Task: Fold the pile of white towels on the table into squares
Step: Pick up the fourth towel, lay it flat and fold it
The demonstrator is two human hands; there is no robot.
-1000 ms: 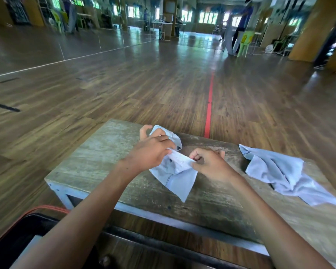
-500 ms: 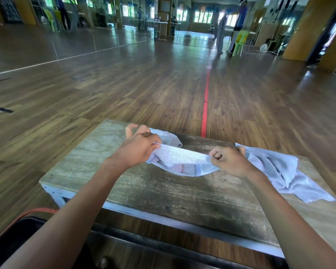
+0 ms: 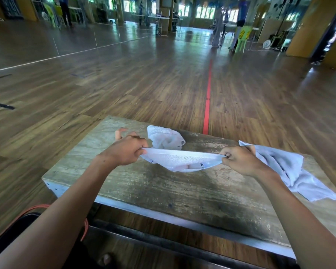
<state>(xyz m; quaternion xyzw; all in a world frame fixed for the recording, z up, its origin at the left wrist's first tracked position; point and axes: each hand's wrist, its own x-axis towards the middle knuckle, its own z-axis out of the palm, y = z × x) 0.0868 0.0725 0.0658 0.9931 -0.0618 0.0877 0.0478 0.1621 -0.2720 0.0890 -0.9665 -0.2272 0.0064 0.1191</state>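
I see my left hand [image 3: 127,151] curled tight, pinching one end of a towel [image 3: 182,161], and my right hand [image 3: 241,162] pinching the other end. The towel sags stretched between them above the table [image 3: 182,195]. Just beyond my left hand lies bunched cloth [image 3: 164,139]; I cannot tell whether it is the same towel. A crumpled pile [image 3: 283,167] lies just right of my right hand.

Two hands are counted, left hand [image 3: 128,150] and right hand [image 3: 241,162], over one table [image 3: 182,191]. Three masses of white cloth are seen: one stretched towel [image 3: 182,161], one bunched cloth [image 3: 164,139], one towel heap [image 3: 287,167]. One red floor line [image 3: 208,101] is noted
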